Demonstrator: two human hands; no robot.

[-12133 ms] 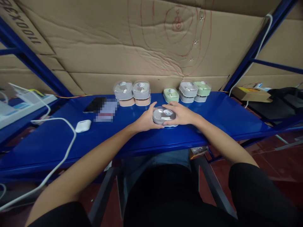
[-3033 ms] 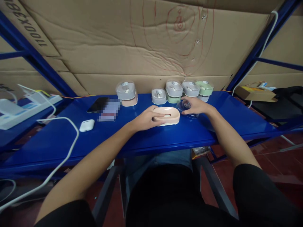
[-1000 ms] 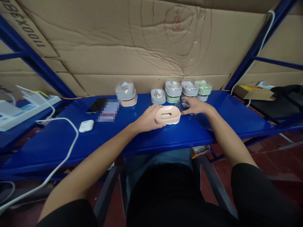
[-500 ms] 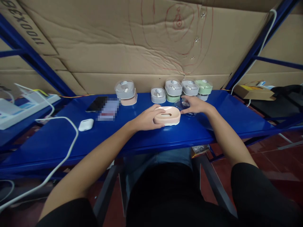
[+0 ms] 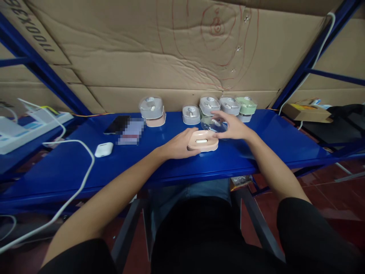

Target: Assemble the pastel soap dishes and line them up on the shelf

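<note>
A peach-coloured oval box (image 5: 209, 146) with a rounded slot in its top rests on the blue table, its top uncovered. My left hand (image 5: 180, 145) is wrapped around the box's left side, thumb at the back and fingers at the front. Just behind and above the box, a clear plastic lid (image 5: 209, 125) is tilted, gripped at its right side by my right hand (image 5: 236, 126). The fingers of that hand partly hide the lid, and the thumb is close to the box's right rim.
At the back stand a small grey lidded box (image 5: 191, 115) and several stacks of similar boxes (image 5: 151, 107). A phone (image 5: 117, 125) and a white earbud case (image 5: 104, 149) lie left on the blue table (image 5: 228, 161). A white cable (image 5: 89, 169) hangs across the left side.
My right hand has moved left with the clear lid, raising it from the table toward the back of the peach box. My left hand keeps its hold on the box.
</note>
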